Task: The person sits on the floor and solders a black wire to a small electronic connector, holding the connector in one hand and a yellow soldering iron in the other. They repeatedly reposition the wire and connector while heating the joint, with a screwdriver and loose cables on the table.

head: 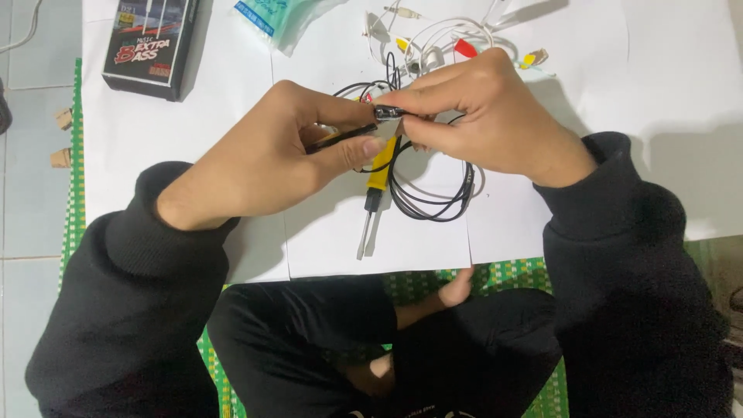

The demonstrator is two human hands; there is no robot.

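Home floor: tiles [31, 201], woven green mat [76, 193], white paper sheets [193, 124].

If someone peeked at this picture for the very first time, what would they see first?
First, the two bare hands meeting in the middle: the left hand and the right hand pinch a small black plastic part between their fingertips. Right under them, on the white paper sheets, lie a yellow-handled screwdriver and a coiled thin black cable. At the top left sits a black cardboard box.

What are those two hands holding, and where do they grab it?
Both hands pinch a small dark oblong part on a thin black cable: right hand by its right end, left hand at its left end, with the cable.
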